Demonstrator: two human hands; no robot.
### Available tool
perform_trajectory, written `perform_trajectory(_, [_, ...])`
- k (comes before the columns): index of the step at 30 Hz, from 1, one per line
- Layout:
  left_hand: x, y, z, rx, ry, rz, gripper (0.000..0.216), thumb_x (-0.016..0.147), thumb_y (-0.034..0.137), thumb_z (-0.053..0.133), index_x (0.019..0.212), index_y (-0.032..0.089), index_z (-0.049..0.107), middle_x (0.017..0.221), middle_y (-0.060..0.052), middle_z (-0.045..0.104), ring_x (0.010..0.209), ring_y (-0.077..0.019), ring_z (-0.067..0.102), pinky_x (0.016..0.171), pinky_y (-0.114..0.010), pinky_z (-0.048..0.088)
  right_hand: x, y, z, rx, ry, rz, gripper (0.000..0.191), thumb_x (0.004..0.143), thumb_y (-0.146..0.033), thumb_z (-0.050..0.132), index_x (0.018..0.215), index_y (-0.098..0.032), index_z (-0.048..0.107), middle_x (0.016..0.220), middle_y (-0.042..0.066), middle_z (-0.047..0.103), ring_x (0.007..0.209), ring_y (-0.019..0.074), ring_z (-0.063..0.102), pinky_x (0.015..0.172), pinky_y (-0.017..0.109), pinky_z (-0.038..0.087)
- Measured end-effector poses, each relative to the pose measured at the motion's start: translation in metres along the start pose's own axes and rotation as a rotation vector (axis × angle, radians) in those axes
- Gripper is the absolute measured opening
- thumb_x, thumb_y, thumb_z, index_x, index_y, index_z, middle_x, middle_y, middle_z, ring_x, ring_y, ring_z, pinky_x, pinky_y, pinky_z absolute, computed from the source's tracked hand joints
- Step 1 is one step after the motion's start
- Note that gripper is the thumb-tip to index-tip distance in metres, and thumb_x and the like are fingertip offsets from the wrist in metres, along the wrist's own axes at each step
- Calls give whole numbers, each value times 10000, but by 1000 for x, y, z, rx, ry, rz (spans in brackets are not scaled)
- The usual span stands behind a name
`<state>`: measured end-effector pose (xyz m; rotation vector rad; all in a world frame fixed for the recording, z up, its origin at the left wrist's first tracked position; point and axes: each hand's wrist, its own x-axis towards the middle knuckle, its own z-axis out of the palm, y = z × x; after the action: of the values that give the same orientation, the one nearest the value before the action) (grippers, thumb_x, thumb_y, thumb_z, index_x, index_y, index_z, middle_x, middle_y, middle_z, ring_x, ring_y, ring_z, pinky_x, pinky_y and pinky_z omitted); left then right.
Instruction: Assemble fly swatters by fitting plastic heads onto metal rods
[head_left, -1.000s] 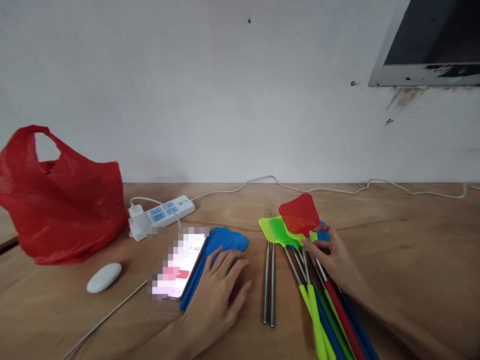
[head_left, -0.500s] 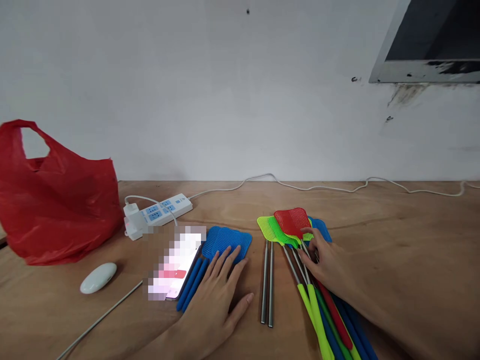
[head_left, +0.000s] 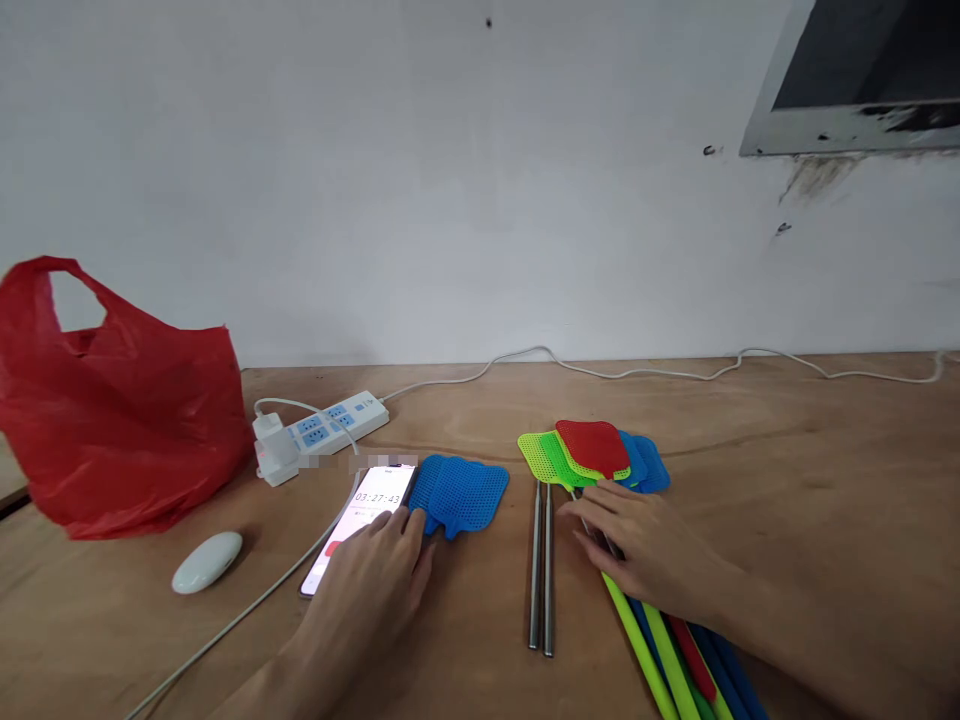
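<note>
My left hand (head_left: 375, 570) lies over the handles of blue fly swatters (head_left: 469, 495), its fingers curled along the phone's right edge and its thumb on the other side. The handles are hidden beneath it; the mesh heads show beyond the fingertips. My right hand (head_left: 637, 540) bends round the metal shafts of a bunch of fly swatters with red (head_left: 592, 448), yellow-green (head_left: 538, 458), green and blue heads. Their coloured handles (head_left: 660, 650) run toward me under the wrist. Between the hands lie two bare metal rods (head_left: 541, 575), untouched.
A lit phone (head_left: 375, 495) shows a timer. Behind it a white power strip (head_left: 349, 418) trails a cable (head_left: 626, 375) along the wall. At the left stand a red plastic bag (head_left: 127, 420) and a white rounded object (head_left: 208, 562) on the wooden table (head_left: 810, 480).
My left hand has moved left from the blue swatter heads, and its spread fingers have curled over the handles. My right hand has drawn back from the red head onto the shafts.
</note>
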<state>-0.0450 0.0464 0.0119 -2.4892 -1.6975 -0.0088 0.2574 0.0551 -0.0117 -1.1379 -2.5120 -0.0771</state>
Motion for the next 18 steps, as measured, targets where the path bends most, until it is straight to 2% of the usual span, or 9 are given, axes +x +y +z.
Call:
perform_trajectory(4, [-5,-1,4,-60,-13,-16,161,906,193,477,907,188,637,904,-97,703,815,-273,682,675,-346,511,7,-5,-1,-83,-113,-156,279,877,-102,563,1121,-224,620,983,64,667,957,252,620,727,339,470])
perform_trajectory(11, [-14,-1,15,-221,-21,-9,171,902,180,487,1005,216,619,943,-78,714,839,-273,699,674,-340,507,25,-11,-8,-191,-227,-295,143,840,-109,596,939,-208,625,1017,76,640,971,248,589,702,327,459])
perform_trajectory(18, [-10,8,18,-583,37,144,178,951,262,504,1043,243,655,927,-30,685,808,-199,647,697,-292,481,34,-15,-20,-148,-345,-351,217,774,-161,654,987,-198,632,1063,79,645,988,266,581,711,347,456])
